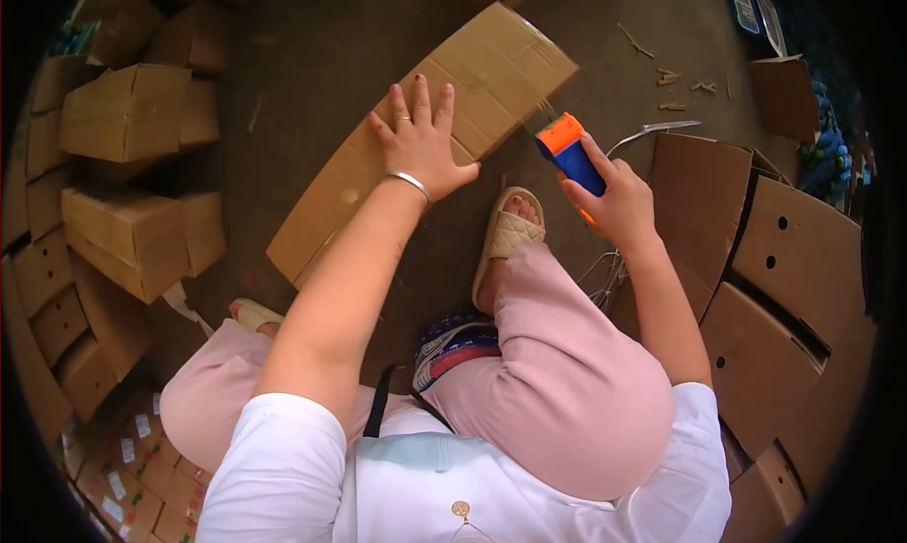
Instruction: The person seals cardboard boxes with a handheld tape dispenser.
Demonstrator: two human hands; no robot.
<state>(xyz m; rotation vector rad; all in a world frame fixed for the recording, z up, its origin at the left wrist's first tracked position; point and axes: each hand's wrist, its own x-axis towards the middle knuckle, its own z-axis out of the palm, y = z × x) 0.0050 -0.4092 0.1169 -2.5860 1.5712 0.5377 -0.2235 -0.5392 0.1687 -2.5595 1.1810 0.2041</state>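
A flattened, folded cardboard box [501, 57] lies slantwise on the floor in front of me. My left hand [420, 142] rests flat on its top with fingers spread, a ring and a silver bangle showing. My right hand [614, 198] is wrapped around a blue-and-orange handheld tool [572, 156], whose exact kind I cannot make out. Thin metal prongs at the tool's front end point at the box's right edge. Whether they touch the cardboard is hard to tell.
Cardboard boxes [128, 113] are stacked on the left, and more boxes [794, 250] with round holes stand on the right. Small brown scraps [669, 76] lie on the floor. A pale strip or cord [652, 129] runs behind my right hand. My sandalled foot [515, 222] is near the box.
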